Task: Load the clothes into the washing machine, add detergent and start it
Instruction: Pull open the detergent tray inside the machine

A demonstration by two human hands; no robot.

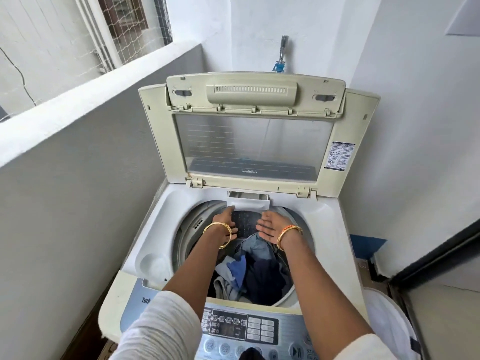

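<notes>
You stand in a narrow white-walled nook lit by daylight. To your left a low parapet wall point(85, 81) runs under a netted opening point(135, 22). A tap point(281, 54) sticks out of the back wall. To your right sits a dark door frame point(428, 258).

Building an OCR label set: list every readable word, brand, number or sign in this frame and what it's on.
"Turb", cut off by the left sleeve: blue control panel of the washing machine.
"STA", partial, beside the play/pause symbol: start button.
Upside-down brand word on the open lid: blurred, unreadable.
Instruction sticker on the lid frame: print too small.
Panel display icons and button captions: too small.
</notes>
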